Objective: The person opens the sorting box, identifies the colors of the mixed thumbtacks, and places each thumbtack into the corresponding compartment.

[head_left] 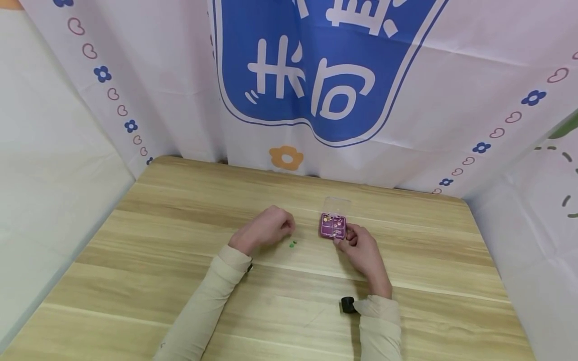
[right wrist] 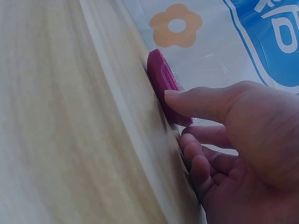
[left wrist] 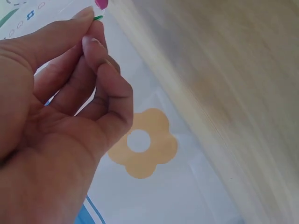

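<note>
A small purple pill box [head_left: 333, 226] with compartments lies on the table, its clear lid [head_left: 336, 205] folded back away from me. Tiny yellowish, pink and pale pieces sit in some compartments. My right hand [head_left: 363, 249] grips the box's near right side, the thumb along its edge in the right wrist view and the other fingers curled low beside it. Left of the box, my left hand [head_left: 270, 228] is raised over the table, thumb and forefinger pinching a tiny green piece [left wrist: 98, 17]. Beneath it, a few small green pieces [head_left: 292, 244] lie on the wood.
The wooden table [head_left: 180, 281] ends at a hanging white cloth [head_left: 189, 110] with a blue printed panel. White sheets stand at both sides. A black band piece [head_left: 347, 305] sits at the right cuff.
</note>
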A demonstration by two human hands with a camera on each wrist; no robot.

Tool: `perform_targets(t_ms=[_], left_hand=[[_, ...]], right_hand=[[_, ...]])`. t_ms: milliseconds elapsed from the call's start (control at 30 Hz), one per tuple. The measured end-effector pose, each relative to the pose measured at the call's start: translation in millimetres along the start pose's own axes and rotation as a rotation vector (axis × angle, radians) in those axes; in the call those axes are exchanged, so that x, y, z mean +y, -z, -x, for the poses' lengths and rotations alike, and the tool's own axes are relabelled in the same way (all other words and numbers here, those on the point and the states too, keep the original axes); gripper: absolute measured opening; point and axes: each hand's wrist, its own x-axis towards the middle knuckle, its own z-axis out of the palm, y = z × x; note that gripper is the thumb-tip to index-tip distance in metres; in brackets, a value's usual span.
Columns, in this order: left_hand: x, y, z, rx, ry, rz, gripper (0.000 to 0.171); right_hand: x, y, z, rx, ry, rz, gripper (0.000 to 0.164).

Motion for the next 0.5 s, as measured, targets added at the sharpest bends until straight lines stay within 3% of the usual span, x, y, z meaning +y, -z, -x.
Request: perform_targets(t_ms=[500], left_hand=[[4.4,0.2,-3.9,0.047,-0.057,0.042,0.009]], right_hand=[[-0.9,-0.8,0.9,-0.003,-0.014,-0.01,0.058]])
